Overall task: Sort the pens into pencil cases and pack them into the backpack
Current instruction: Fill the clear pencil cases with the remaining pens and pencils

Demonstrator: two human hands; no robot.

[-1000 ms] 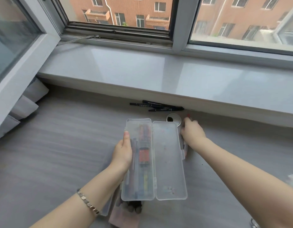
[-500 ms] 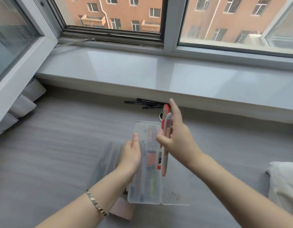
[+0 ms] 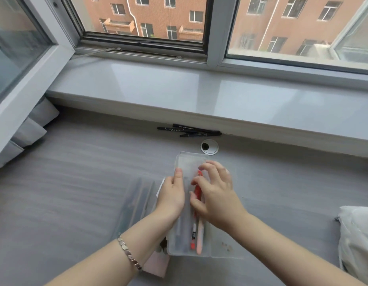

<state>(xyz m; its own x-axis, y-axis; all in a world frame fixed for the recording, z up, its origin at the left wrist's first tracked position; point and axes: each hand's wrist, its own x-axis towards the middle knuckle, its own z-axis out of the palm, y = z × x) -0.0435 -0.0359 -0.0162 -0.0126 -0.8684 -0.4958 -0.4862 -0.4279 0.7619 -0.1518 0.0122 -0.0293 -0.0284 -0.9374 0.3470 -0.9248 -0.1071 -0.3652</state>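
A clear plastic pencil case [image 3: 188,163] lies open on the grey desk, its lid [image 3: 225,249] flat to the right. Several pens lie lengthwise in its tray, among them a red-and-white pen [image 3: 193,234] and a pink one [image 3: 200,236]. My left hand [image 3: 172,194] holds the case's left edge, thumb on the rim. My right hand [image 3: 216,193] rests over the tray with fingers spread, touching the red pen [image 3: 198,189]. Three black pens [image 3: 189,130] lie by the sill, apart from both hands.
A second clear case [image 3: 135,203] lies left of the open one. A pink object [image 3: 156,264] pokes out beneath my left wrist. A round cable grommet [image 3: 209,146] sits behind the case. A white bag [image 3: 358,236] lies at the right edge. The window sill [image 3: 220,96] runs across the back.
My right hand reached right of the case, lifted red and white pens above it, and has now lowered them into the tray. My left hand stayed on the case's left edge.
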